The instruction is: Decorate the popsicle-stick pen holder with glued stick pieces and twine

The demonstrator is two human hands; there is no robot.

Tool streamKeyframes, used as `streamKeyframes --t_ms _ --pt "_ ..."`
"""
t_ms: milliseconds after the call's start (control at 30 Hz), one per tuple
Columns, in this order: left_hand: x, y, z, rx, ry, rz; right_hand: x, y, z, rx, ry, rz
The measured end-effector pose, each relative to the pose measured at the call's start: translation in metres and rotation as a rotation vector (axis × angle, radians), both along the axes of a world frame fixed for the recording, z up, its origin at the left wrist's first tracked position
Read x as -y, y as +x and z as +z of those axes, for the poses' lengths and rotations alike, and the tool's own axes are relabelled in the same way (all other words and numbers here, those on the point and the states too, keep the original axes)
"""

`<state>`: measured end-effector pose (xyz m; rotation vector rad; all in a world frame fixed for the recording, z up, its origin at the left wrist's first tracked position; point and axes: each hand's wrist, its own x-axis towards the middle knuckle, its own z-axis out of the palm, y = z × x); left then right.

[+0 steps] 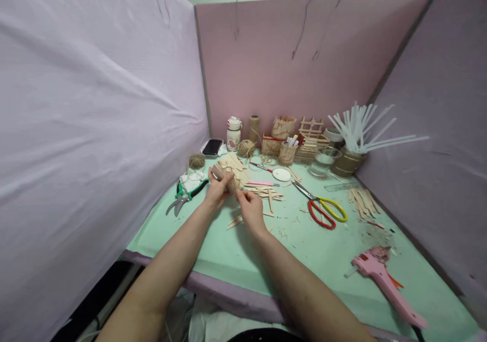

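Both hands are on a small craft piece (236, 168) built of pale flat wooden sticks, with a brownish rounded side. My left hand (219, 185) is wrapped around its left side, fingers closed on it. At its lower right edge, my right hand (249, 205) has thumb and fingers pinched together; any small part between the fingertips is hidden. Just right of the piece lies a pile of loose wooden sticks (266, 194), with a pink pen (262, 183) above it. Green-handled pruning shears (184, 200) rest to the left of my left hand.
Large scissors (317, 200) with red and yellow handles lie to the right. A pink glue gun (384, 276) sits near the front right. Behind stand a water bowl (323, 163), a pot of white glue sticks (346, 162), a bottle (233, 135), twine balls (246, 148) and a phone (212, 147).
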<state>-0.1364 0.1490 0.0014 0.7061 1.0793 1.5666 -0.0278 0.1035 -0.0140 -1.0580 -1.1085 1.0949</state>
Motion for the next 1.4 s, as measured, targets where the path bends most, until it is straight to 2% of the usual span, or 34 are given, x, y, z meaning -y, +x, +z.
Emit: streamKeyframes --t_ms 200,567,800,933,1033,1100,1200,1267,1333,1400 --pt "-0.001 0.0 -0.003 -0.038 0.012 -0.008 -0.001 0.003 0.005 -0.075 -0.098 0.045" --pt "0.002 0.003 0.0 0.017 0.062 -0.008 -0.003 0.003 0.007 -0.053 -0.171 0.064" --pt "0.004 0.007 0.002 0.035 0.066 -0.012 -0.003 0.004 0.007 0.001 -0.148 0.044" --pt "0.001 0.005 0.0 0.047 0.074 0.019 -0.001 0.003 0.006 0.067 -0.083 0.056" --pt "0.0 0.003 0.0 0.046 0.069 0.054 0.003 0.001 0.009 0.129 -0.007 0.104" --pt "0.0 0.002 0.001 0.055 0.061 0.059 0.009 0.001 0.013 0.241 0.101 0.125" --pt "0.002 0.0 0.004 0.109 0.074 0.053 0.029 0.005 0.023 0.59 0.42 0.19" --pt "0.002 -0.003 0.006 0.14 0.084 0.055 0.051 0.014 0.033 0.806 0.664 0.322" --pt "0.002 -0.005 0.007 0.159 0.093 0.059 0.079 0.028 0.044 0.925 0.858 0.475" --pt "0.002 -0.008 0.008 0.172 0.1 0.062 0.107 0.047 0.057 0.938 0.956 0.571"
